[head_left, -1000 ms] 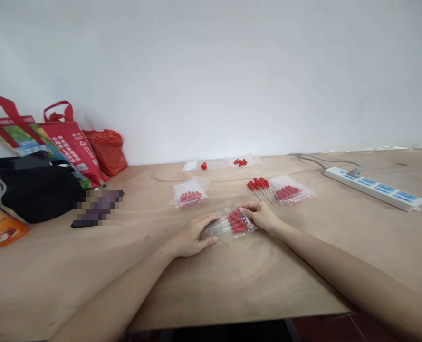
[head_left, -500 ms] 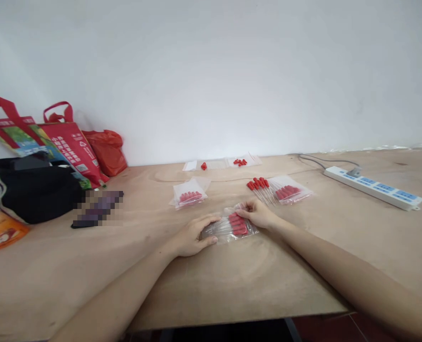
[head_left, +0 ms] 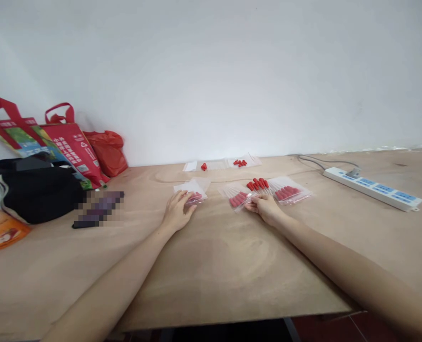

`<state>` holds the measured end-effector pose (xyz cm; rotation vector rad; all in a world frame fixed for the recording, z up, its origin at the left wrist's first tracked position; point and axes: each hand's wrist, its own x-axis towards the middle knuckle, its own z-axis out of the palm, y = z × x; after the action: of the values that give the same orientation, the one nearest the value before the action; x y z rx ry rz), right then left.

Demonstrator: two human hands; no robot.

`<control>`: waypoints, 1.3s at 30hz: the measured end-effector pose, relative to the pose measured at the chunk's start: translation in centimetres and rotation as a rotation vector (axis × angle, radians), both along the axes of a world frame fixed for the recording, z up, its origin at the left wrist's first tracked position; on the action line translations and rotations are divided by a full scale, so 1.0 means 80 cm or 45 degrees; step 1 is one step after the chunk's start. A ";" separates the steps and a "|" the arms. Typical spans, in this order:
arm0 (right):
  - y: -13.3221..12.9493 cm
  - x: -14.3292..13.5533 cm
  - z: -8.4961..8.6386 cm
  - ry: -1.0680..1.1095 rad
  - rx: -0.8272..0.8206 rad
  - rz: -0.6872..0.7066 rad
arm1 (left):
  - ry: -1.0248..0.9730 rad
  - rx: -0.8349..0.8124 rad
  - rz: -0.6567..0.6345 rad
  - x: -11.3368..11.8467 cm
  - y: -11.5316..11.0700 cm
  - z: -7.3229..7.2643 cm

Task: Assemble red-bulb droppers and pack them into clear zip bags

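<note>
My right hand point(head_left: 264, 207) pinches the corner of a clear plastic bag point(head_left: 237, 195) of glass droppers with red rubber bulbs. The bag is just above the table, its red bulbs toward my hand. My left hand point(head_left: 177, 211) lies with fingers spread over the near left side of a small pile of bagged droppers point(head_left: 196, 189), partly covering the red bulbs. Behind my right hand, several loose droppers point(head_left: 257, 184) rest with bulbs pointing away. Beside them on the right lies another pile of bagged droppers point(head_left: 289, 190).
Against the wall lie flat bags with small red pieces point(head_left: 240, 163). A power strip point(head_left: 375, 187) with a plugged-in cable is at the right. Red carrier bags point(head_left: 77, 147), a black cloth bag point(head_left: 36, 190), an orange pack point(head_left: 4, 230) and a blurred-out flat object point(head_left: 102, 209) are at the left.
The bag of droppers has moved away from me, from the table's middle to beside the loose droppers, in my right hand. My left hand has let go of it and reached to the left pile.
</note>
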<state>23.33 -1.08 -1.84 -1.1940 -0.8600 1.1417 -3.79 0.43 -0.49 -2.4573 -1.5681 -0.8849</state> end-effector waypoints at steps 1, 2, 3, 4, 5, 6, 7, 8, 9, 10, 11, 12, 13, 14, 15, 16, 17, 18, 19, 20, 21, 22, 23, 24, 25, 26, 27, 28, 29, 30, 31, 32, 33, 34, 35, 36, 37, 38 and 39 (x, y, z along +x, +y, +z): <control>0.003 -0.006 -0.001 -0.021 -0.020 0.020 | -0.014 -0.038 -0.004 -0.001 0.003 -0.001; 0.006 -0.010 -0.001 -0.054 -0.051 0.042 | -0.030 -0.076 -0.014 -0.002 0.006 -0.002; 0.008 -0.013 0.000 -0.092 -0.081 0.063 | -0.045 -0.109 -0.028 -0.003 0.008 -0.003; 0.010 -0.015 0.002 -0.119 -0.100 0.075 | -0.062 -0.131 -0.039 -0.004 0.010 -0.003; 0.011 -0.015 0.004 -0.165 -0.097 0.061 | -0.077 -0.141 -0.048 -0.005 0.011 -0.003; 0.013 -0.015 0.008 -0.244 -0.063 0.017 | -0.092 -0.142 -0.056 -0.007 0.011 -0.003; 0.014 -0.015 0.012 -0.353 -0.003 -0.043 | -0.106 -0.140 -0.061 -0.008 0.012 -0.003; 0.016 -0.017 0.017 -0.475 0.073 -0.100 | -0.116 -0.140 -0.067 -0.009 0.012 -0.002; 0.019 -0.021 0.021 -0.580 0.143 -0.127 | -0.125 -0.142 -0.075 -0.010 0.012 -0.002; 0.022 -0.028 0.026 -0.621 0.175 -0.101 | -0.134 -0.145 -0.083 -0.011 0.012 -0.002; 0.026 -0.038 0.030 -0.602 0.172 -0.029 | -0.142 -0.148 -0.094 -0.012 0.012 -0.002; 0.031 -0.050 0.033 -0.494 0.116 0.093 | -0.153 -0.146 -0.104 -0.013 0.012 -0.002; 0.037 -0.063 0.036 -0.298 0.009 0.239 | -0.165 -0.142 -0.114 -0.014 0.013 -0.002; 0.043 -0.078 0.038 -0.228 -0.035 0.305 | -0.176 -0.136 -0.121 -0.014 0.013 -0.002; 0.049 -0.092 0.039 -0.181 -0.063 0.355 | -0.183 -0.134 -0.127 -0.015 0.013 -0.003; 0.056 -0.106 0.040 -0.125 -0.087 0.387 | -0.188 -0.136 -0.133 -0.015 0.013 -0.003; 0.063 -0.118 0.040 -0.076 -0.103 0.402 | -0.192 -0.141 -0.140 -0.016 0.012 -0.003; 0.069 -0.129 0.040 -0.029 -0.120 0.408 | -0.195 -0.149 -0.147 -0.017 0.012 -0.003; 0.075 -0.138 0.040 0.014 -0.137 0.408 | -0.199 -0.157 -0.156 -0.018 0.012 -0.003; 0.080 -0.145 0.040 0.050 -0.156 0.407 | -0.204 -0.163 -0.162 -0.018 0.012 -0.004; 0.085 -0.151 0.039 0.077 -0.174 0.406 | -0.209 -0.167 -0.166 -0.019 0.012 -0.003; 0.088 -0.155 0.038 0.097 -0.187 0.404 | -0.212 -0.170 -0.166 -0.020 0.012 -0.003; 0.090 -0.158 0.037 0.112 -0.194 0.400 | -0.213 -0.174 -0.163 -0.021 0.012 -0.003; 0.091 -0.160 0.036 0.123 -0.191 0.391 | -0.214 -0.177 -0.157 -0.022 0.012 -0.003; 0.091 -0.160 0.035 0.131 -0.177 0.374 | -0.215 -0.180 -0.152 -0.022 0.012 -0.003; 0.089 -0.159 0.036 0.135 -0.154 0.349 | -0.215 -0.182 -0.148 -0.023 0.011 -0.003; 0.087 -0.155 0.037 0.136 -0.124 0.317 | -0.216 -0.184 -0.143 -0.023 0.011 -0.003; 0.084 -0.150 0.039 0.130 -0.090 0.279 | -0.215 -0.185 -0.137 -0.024 0.011 -0.003; 0.080 -0.142 0.041 0.121 -0.059 0.241 | -0.213 -0.186 -0.130 -0.024 0.011 -0.002; 0.075 -0.133 0.044 0.108 -0.032 0.202 | -0.211 -0.188 -0.123 -0.024 0.011 -0.002; 0.069 -0.122 0.046 0.094 -0.013 0.170 | -0.209 -0.192 -0.115 -0.024 0.011 -0.002; 0.062 -0.111 0.048 0.082 -0.007 0.146 | -0.206 -0.198 -0.107 -0.024 0.011 -0.001; 0.053 -0.099 0.048 0.076 -0.008 0.127 | -0.197 -0.203 -0.097 -0.024 0.011 0.000; 0.042 -0.088 0.048 0.071 -0.013 0.118 | -0.182 -0.199 -0.077 -0.024 0.010 0.001; 0.028 -0.079 0.046 0.068 -0.022 0.117 | -0.160 -0.182 -0.046 -0.023 0.009 0.003; 0.013 -0.071 0.044 0.062 -0.029 0.119 | -0.135 -0.152 -0.012 -0.021 0.007 0.005; -0.005 -0.064 0.041 0.037 -0.041 0.129 | -0.111 -0.111 0.013 -0.017 0.003 0.008; -0.023 -0.059 0.038 0.030 -0.078 0.146 | -0.093 -0.064 0.018 -0.012 -0.003 0.011; -0.043 -0.055 0.036 0.036 -0.114 0.190 | -0.083 -0.026 -0.004 -0.006 -0.010 0.013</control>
<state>18.97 -4.50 1.02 -1.1992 -0.8957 1.3271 -4.24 -0.40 0.57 -2.4694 -1.6017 -0.9638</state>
